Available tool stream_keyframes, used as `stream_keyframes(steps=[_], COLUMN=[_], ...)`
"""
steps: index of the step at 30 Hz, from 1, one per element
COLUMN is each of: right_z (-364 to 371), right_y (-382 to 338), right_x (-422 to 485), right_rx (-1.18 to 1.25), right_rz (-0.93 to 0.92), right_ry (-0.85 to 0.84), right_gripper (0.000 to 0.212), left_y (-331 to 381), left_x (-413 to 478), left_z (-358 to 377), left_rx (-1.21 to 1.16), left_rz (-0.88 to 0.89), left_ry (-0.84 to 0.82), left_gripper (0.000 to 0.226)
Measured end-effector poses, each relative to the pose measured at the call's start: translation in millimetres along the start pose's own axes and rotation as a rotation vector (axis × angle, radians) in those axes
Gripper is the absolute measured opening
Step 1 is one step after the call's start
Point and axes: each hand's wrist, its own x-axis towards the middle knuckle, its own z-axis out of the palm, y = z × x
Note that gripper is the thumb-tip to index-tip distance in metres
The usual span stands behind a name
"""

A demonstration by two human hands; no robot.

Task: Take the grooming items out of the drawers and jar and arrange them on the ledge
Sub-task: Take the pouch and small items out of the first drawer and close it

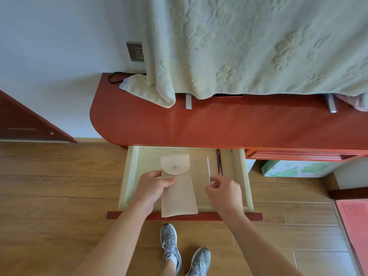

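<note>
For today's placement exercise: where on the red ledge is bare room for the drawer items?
The ledge is bare along its front, between the rounded left end and the open drawer edge. Its back is crowded by the draped blanket, folded towel and metal feet.

No legible text, label, brand, number or sign is found in the head view. The pink sheet at the right edge carries faint printed marks, too blurred to read. The green-patterned package under the desk shows only a leaf design; no wording can be made out. The wall socket bears no readable marking. The beige pouch in the open drawer shows a plain snap and no lettering.
</note>
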Motion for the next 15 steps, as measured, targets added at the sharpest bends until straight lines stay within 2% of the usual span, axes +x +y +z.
stream_keyframes(steps=[5, 8, 15], right_z=[-22, -32, -30], right_y=[-8, -16, -40], right_x=[-4, 2, 48], right_rx=[0.025, 0.022, 0.006], right_rz=[-0.052, -0.096, -0.115], right_ry=[0.022, 0.022, 0.060], right_gripper=[0.033, 0.023, 0.011], left_y=[21, 35, 73], left_x=[-16, -17, 21], left_z=[11, 10, 1], left_rx=[-0.003, -0.022, -0.035], left_rz=[0.066, 0.103, 0.137], left_ry=[0.039, 0.071, 0.108], left_gripper=[0.023, 0.022, 0.018])
